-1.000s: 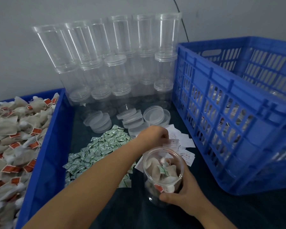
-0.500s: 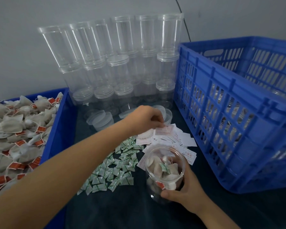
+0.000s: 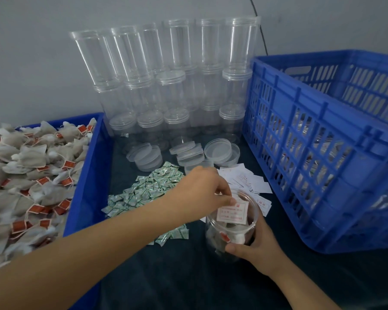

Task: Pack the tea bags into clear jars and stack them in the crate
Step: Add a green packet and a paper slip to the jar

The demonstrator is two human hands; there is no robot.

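We see clear, glossy plastic in the jar (image 3: 231, 229) and the stacked empty jars (image 3: 166, 86), and cloudier plastic in the loose lids (image 3: 217, 152). The crate (image 3: 323, 142) is matt blue moulded plastic. The tea bags (image 3: 27, 166) look like soft, fibrous cloth with red paper tags. The slip (image 3: 232, 212) is thin white paper, the small sachets (image 3: 148, 189) shiny printed film, the tabletop (image 3: 188, 276) dark and matt.

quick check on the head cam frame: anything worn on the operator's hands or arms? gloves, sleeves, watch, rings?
Nothing worn that shows. The left hand and right hand are bare, with no gloves and no visible rings. Both forearms are bare as far as the frame edge: no sleeves, watch or wristband in view. Nails look short and unpainted where visible.
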